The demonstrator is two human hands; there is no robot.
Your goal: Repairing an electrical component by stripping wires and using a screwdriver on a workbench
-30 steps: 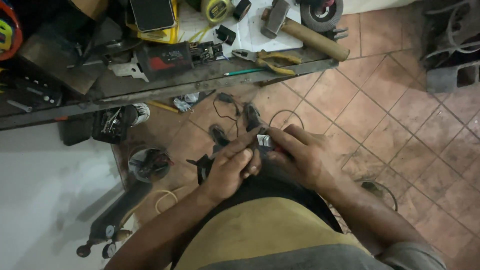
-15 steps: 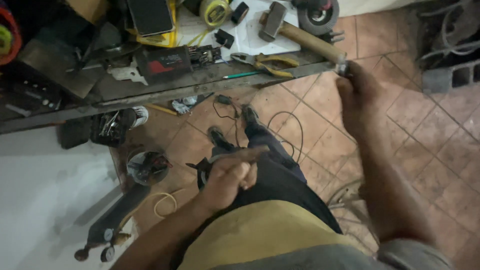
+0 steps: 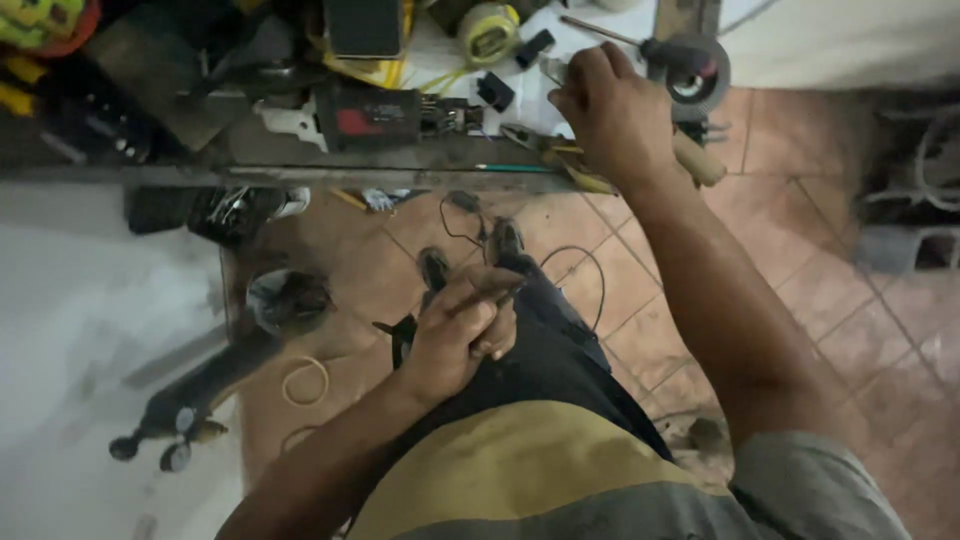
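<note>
The right hand (image 3: 612, 110) curls over small pliers (image 3: 545, 145) near the workbench's (image 3: 300, 178) front edge, hard and light, best held by the handles, while the left hand (image 3: 462, 335) pinches a thin stick (image 3: 487, 298).

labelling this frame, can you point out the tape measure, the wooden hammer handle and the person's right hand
tape measure (image 3: 488, 32), head view, on its round yellow face
wooden hammer handle (image 3: 697, 160), head view, on the pale end past the wrist
right hand (image 3: 610, 105), head view, on the back of the hand
</note>
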